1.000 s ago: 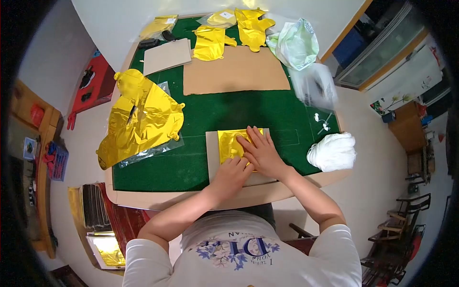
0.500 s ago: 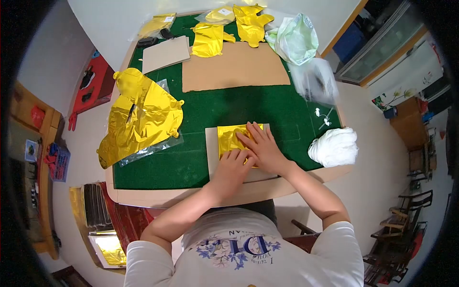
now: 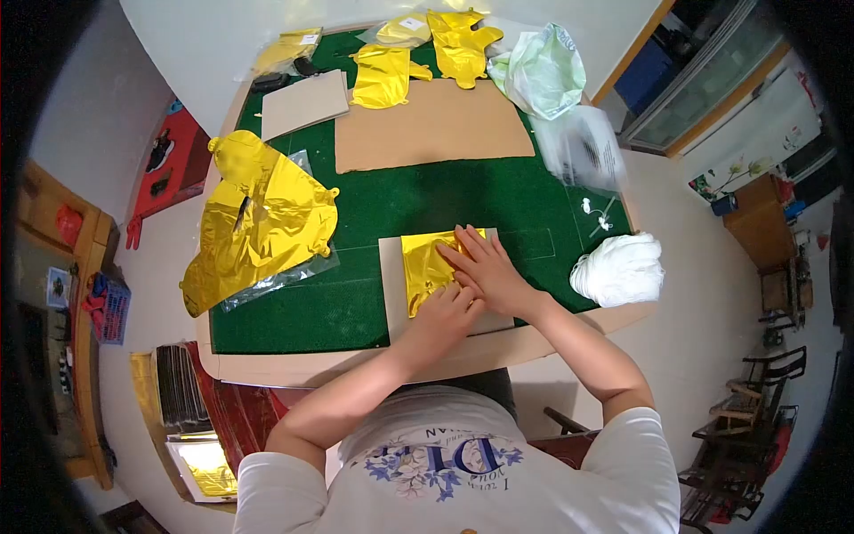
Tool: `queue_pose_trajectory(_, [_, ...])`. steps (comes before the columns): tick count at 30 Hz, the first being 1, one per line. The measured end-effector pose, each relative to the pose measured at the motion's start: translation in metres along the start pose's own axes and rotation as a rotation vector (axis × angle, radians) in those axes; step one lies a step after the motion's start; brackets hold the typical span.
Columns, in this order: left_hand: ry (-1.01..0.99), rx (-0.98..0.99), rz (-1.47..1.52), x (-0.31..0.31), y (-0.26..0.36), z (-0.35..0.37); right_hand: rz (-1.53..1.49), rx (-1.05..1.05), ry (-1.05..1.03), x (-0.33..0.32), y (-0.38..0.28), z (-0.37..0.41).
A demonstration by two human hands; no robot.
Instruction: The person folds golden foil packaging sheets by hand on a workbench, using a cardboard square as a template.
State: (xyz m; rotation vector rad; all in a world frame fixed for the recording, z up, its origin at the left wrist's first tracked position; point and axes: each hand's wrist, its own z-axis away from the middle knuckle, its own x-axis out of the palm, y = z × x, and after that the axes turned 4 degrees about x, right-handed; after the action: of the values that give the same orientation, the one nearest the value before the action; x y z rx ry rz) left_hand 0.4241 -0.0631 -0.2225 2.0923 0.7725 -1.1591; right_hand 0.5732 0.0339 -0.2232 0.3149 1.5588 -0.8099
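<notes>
A folded sheet of shiny gold foil (image 3: 420, 267) lies on a beige cardboard piece (image 3: 391, 289) near the table's front edge. My right hand (image 3: 489, 274) rests on the foil's right part, its fingers stretched out and pressed flat. Beside it, my left hand (image 3: 441, 319) touches the foil's lower part with bent fingers drawn together; whether foil is between them is hidden. To the left, a large gold foil balloon (image 3: 262, 214) lies flat over a clear plastic bag (image 3: 289, 280).
Green table (image 3: 382, 200) has a large cardboard sheet (image 3: 436, 129), a smaller board (image 3: 305, 104) and gold foil balloons (image 3: 382, 76) at the back. Plastic bags (image 3: 543, 71) lie back right, with a white string bundle (image 3: 618, 270) at the right edge.
My left hand has moved a little to the right and down, uncovering more of the foil's lower left part. My right hand stays flat on the foil. The whole view has shifted slightly.
</notes>
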Motion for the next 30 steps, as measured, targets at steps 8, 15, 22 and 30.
queue_pose_trajectory(8, [0.108, -0.026, -0.013, 0.024, 0.008, -0.010, -0.183, 0.005, -0.018, -0.001, 0.013, -0.004])
queue_pose_trajectory(15, [0.204, -0.072, -0.048, 0.040, 0.013, -0.017, -0.259, -0.008, -0.031, -0.004, 0.020, -0.006])
queue_pose_trajectory(22, [0.026, -0.031, 0.210, 0.033, 0.013, 0.001, -0.338, -0.111, -0.087, -0.009, 0.034, -0.006])
queue_pose_trajectory(30, [-0.023, -0.063, 0.009, -0.020, -0.021, 0.054, -0.172, -0.172, -0.200, -0.026, 0.028, 0.000])
